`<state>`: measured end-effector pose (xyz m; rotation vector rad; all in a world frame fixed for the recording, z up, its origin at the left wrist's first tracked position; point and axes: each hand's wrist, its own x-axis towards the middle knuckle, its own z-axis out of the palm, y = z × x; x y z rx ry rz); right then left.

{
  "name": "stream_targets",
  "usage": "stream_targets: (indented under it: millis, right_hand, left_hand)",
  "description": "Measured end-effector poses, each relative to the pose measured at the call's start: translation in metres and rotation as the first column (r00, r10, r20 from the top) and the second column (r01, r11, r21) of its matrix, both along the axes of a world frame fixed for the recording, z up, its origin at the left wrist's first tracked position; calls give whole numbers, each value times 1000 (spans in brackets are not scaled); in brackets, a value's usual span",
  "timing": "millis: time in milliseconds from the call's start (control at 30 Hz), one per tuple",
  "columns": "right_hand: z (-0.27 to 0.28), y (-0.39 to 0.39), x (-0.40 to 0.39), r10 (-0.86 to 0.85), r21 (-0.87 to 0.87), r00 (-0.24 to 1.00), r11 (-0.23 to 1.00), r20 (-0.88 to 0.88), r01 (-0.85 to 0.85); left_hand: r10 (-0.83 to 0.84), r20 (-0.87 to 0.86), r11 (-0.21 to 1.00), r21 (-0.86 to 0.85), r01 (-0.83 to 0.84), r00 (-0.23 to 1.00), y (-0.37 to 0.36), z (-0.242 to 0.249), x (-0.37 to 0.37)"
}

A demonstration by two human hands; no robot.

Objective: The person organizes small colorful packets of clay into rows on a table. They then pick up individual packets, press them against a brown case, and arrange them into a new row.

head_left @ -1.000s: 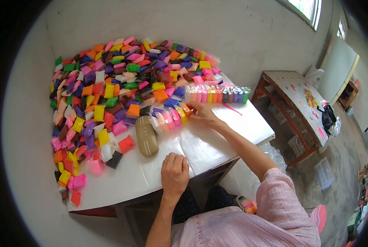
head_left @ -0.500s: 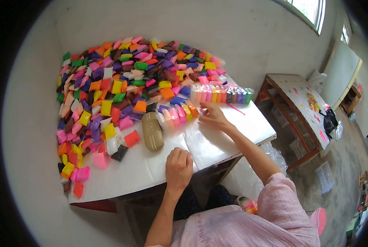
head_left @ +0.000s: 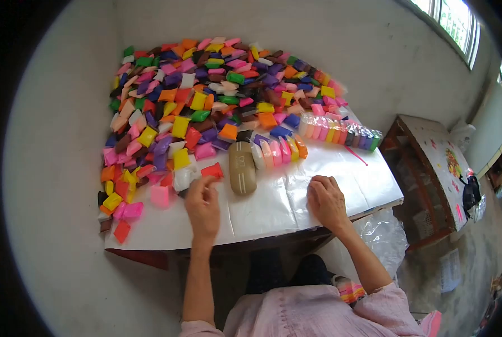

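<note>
My left hand (head_left: 203, 209) is over the front left of the table, its fingers loosely bent and a little apart. It partly covers a small black packet (head_left: 182, 194); a red packet (head_left: 211, 171) and a white packet (head_left: 184, 178) are close by. My right hand (head_left: 327, 201) rests on the white table covering with its fingers curled in and nothing visible in them. Between and beyond my hands are an olive-brown oblong case (head_left: 242, 168) and a row of coloured packets (head_left: 279, 151) standing against its right side.
Small packets of many colours (head_left: 172, 112) heap against the walls. A clear-wrapped row of packets (head_left: 341, 132) and a pink strip (head_left: 356, 156) lie at the right. Beyond stands another table (head_left: 439, 151) with a black bag (head_left: 471, 194). Clear plastic (head_left: 383, 236) hangs below the near edge.
My left hand has moved from the table's front edge leftward to the black packet. My right hand has drawn back from the packet row toward me, and its fingers have curled. The view has shifted.
</note>
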<state>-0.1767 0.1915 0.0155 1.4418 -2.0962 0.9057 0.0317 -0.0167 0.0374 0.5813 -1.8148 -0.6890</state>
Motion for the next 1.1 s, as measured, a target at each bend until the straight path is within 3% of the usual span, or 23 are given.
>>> stream_targets:
  millis: [33,100,200,300,400,500,600,667,733,800,867,900,967,1033,1067,1100]
  right_hand:
    - [0,0,0,-1,4,1000,1000,-2,1]
    - [-2,-1,0,-6,7,1000,1000,-6,6]
    - [-1,-1,2,-14,-10,1000,1000,-10,14]
    - [-1,-1,2,-23,0,1000,1000,5,23]
    - [1,0,2,-26,-7,1000,1000,17,26]
    - [0,1,1,-10,-16,999,1000,33,11]
    - [0,1,1,-1,-29,1000,1000,20,2]
    - [0,1,-1,-1,-35,1000,999,24,2]
    - [-1,1,2,0,-66,999,998,40,3]
    - [2,2,5,1,-105,998,994,64,6]
    - [5,2,20,161,-172,921,979,354,-105]
    - [10,1,28,237,-219,844,965,480,-146]
    - [25,-3,51,409,-302,723,910,557,-282]
    - [23,-5,59,410,-250,709,912,573,-325]
    - [24,-2,60,297,-125,731,951,614,-281]
    - [19,1,59,282,-115,763,957,582,-266]
  left_hand:
    - [64,-22,996,-63,-66,998,-22,-4,1]
    - [169,114,986,-7,-169,979,-57,7,6]
    - [285,208,897,-402,-184,936,-115,11,-16]
    - [398,392,809,-577,-115,830,-128,24,-43]
    - [525,530,765,-637,-95,666,-141,24,-60]
    - [522,582,802,-584,-127,624,-157,22,-73]
    - [399,695,897,-431,-98,599,-163,31,-72]
    - [242,449,925,-373,-66,860,-147,33,-62]
    - [72,245,957,-291,2,967,-105,44,-47]
    - [-80,126,982,-158,100,989,-41,46,-37]
    - [-192,117,970,-128,207,974,12,27,-35]
    - [-150,116,943,-281,177,982,34,13,-39]
    - [-174,134,912,-350,211,976,66,-16,-46]
    - [-218,129,909,-335,250,967,91,-29,-54]
    - [-236,140,933,-244,264,962,104,-29,-55]
    - [-270,139,937,-189,293,953,109,-30,-52]
